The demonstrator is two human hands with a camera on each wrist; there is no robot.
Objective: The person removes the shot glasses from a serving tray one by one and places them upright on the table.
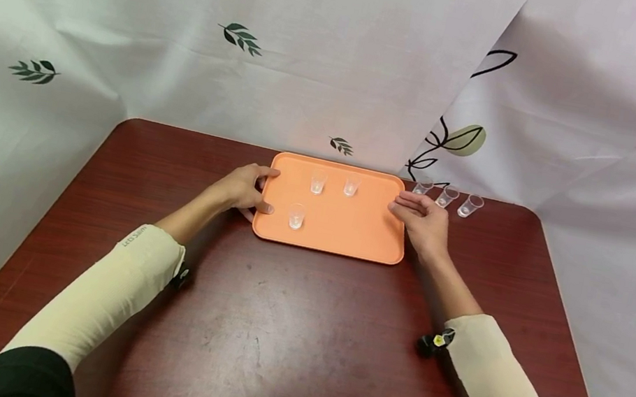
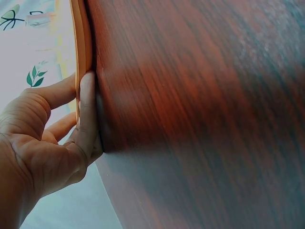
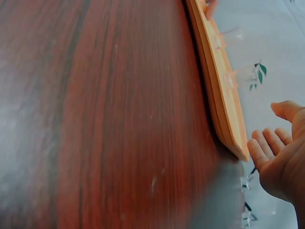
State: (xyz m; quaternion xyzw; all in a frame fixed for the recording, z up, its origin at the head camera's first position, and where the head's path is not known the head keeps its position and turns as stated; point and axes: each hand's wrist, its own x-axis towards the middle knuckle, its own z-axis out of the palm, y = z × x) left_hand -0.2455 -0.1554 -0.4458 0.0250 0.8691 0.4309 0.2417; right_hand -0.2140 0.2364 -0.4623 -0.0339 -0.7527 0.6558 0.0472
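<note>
- The orange tray (image 1: 350, 232) lies at the far middle of the table (image 1: 281, 334).
- Three small clear cups (image 1: 296, 215) already stand on it; three more cups (image 1: 447, 196) wait just beyond its right end.
- The left hand (image 1: 243, 189) grips the tray's left edge, thumb on the rim.
- The right hand (image 1: 425, 223) hovers by the right edge, fingers relaxed and apart, holding nothing.

Both my arms reach forward in cream sleeves. My left hand (image 1: 244, 189) is cupped, thumb and fingers curved apart. My right hand (image 1: 424, 221) lies loosely open, palm turned inward, fingers (image 3: 261, 147) nearly straight and close together.
</note>
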